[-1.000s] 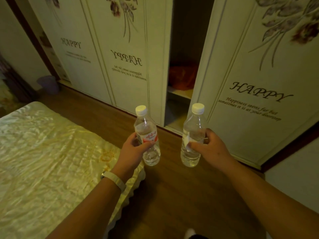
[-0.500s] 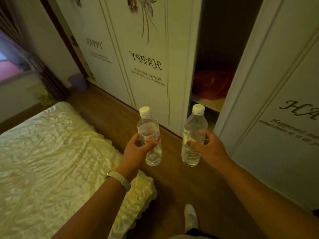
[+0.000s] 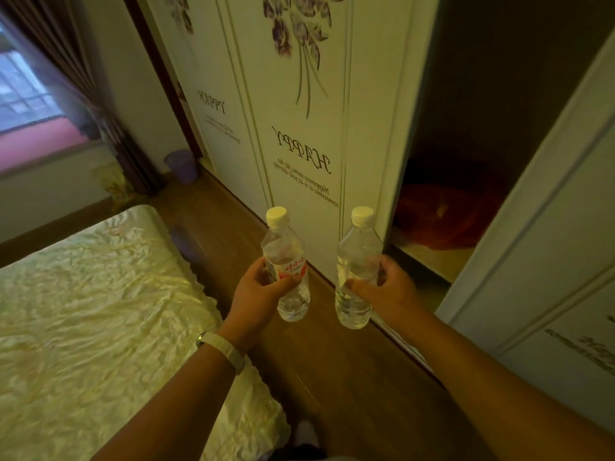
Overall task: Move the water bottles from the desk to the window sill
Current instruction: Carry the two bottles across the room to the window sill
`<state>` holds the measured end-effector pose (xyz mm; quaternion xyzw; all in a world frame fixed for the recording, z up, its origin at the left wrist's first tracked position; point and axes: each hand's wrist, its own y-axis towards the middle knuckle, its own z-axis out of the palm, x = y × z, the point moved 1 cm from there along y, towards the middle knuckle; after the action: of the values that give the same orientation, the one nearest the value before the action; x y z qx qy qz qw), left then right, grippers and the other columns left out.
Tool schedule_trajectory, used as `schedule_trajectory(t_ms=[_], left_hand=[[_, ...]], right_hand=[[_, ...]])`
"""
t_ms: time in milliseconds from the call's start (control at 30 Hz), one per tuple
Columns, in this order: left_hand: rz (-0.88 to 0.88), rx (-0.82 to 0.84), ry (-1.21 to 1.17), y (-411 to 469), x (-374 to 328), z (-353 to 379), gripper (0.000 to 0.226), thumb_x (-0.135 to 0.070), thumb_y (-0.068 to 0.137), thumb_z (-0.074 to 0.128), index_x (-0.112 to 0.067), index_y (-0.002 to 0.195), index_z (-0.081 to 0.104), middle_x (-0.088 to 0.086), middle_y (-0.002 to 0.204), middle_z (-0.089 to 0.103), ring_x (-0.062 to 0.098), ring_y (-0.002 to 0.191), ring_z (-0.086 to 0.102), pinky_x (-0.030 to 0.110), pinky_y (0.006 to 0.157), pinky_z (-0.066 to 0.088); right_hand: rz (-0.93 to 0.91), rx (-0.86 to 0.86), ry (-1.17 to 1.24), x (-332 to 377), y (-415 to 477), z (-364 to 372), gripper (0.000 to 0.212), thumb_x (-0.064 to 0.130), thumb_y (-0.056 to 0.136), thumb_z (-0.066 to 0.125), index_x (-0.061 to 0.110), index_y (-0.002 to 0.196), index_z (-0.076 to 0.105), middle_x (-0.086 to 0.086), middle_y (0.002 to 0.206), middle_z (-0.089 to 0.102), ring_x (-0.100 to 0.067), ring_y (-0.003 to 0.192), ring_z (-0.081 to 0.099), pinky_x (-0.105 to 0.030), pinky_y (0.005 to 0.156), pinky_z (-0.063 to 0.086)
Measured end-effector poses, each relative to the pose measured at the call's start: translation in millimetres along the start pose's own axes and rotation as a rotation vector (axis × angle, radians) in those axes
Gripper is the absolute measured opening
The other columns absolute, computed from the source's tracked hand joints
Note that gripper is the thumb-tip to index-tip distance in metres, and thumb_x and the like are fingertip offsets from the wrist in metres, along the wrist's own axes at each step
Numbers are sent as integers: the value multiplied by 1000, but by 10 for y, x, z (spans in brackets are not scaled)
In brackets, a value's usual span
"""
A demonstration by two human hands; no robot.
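I hold two clear plastic water bottles upright in front of me, both with white caps. My left hand (image 3: pixel 258 294) is wrapped around the bottle with a red and white label (image 3: pixel 287 266). My right hand (image 3: pixel 387 287) grips the second bottle (image 3: pixel 356 261), whose label is turned away. The two bottles are a hand's width apart and do not touch. The window sill (image 3: pixel 40 144), pinkish under the window, lies far off at the upper left. No desk is in view.
A bed with a shiny cream cover (image 3: pixel 93 311) fills the left. A strip of wooden floor (image 3: pixel 332 361) runs between it and the white wardrobe (image 3: pixel 299 128), whose door stands open on the right. A purple bin (image 3: pixel 181 166) and dark curtain (image 3: pixel 100 111) stand near the window.
The view has swung left: the window and its sill have come into sight and the wardrobe has slid right. Both hands keep the same hold on the bottles.
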<state>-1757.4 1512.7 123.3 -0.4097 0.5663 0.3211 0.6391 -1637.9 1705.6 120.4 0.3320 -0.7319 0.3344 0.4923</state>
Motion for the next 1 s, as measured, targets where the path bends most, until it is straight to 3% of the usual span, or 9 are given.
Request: schedule_trajectory(t_ms=[133, 267, 433, 533, 633, 767, 1000], left_hand=[[-17, -35, -7, 469, 82, -74, 46, -7, 81, 75, -21, 123, 61, -2, 110, 74, 12, 99, 71, 27, 79, 56], [-39, -36, -23, 1112, 138, -153, 46, -9, 82, 75, -21, 124, 61, -1, 112, 73, 12, 99, 71, 27, 79, 56], [-46, -35, -87, 1973, 49, -312, 40, -6, 84, 73, -27, 116, 61, -2, 111, 72, 13, 100, 70, 26, 77, 55], [-52, -34, -95, 2415, -60, -512, 43, -6, 85, 71, -23, 123, 59, -1, 116, 70, 14, 102, 69, 25, 77, 54], [-29, -71, -116, 2825, -211, -781, 45, -6, 84, 72, -22, 124, 59, -2, 114, 70, 12, 100, 69, 20, 71, 54], [-19, -145, -107, 3206, -354, -1179, 50, -8, 82, 74, -19, 127, 58, -1, 115, 71, 14, 102, 70, 27, 78, 55], [1, -319, -90, 3655, -456, -1882, 47, -8, 79, 77, -18, 122, 62, 0, 111, 74, 15, 101, 71, 29, 81, 56]], right_hand=[[-17, 33, -31, 65, 490, 153, 46, 29, 78, 81, 25, 116, 57, 21, 99, 59, 4, 88, 57, -12, 63, 45], [0, 74, -31, 97, 1082, 336, 48, 30, 77, 81, 28, 118, 56, 22, 104, 58, 2, 93, 57, -16, 71, 49], [1, 103, -83, 254, 1907, 639, 57, 34, 75, 82, 29, 124, 54, 15, 113, 60, -8, 104, 59, -33, 88, 55], [-9, 107, -98, 440, 2399, 822, 52, 33, 76, 81, 31, 120, 54, 18, 110, 59, -8, 104, 58, -29, 86, 53], [-45, 117, -107, 660, 2853, 1043, 49, 32, 77, 81, 29, 119, 55, 14, 110, 60, -10, 105, 58, -33, 90, 53], [-86, 147, -77, 960, 3330, 1341, 47, 31, 77, 80, 33, 117, 55, 20, 107, 61, -4, 101, 59, -30, 85, 52], [-114, 295, -71, 1289, 4161, 2017, 48, 35, 76, 80, 30, 118, 58, 12, 111, 64, -9, 102, 61, -32, 83, 54]])
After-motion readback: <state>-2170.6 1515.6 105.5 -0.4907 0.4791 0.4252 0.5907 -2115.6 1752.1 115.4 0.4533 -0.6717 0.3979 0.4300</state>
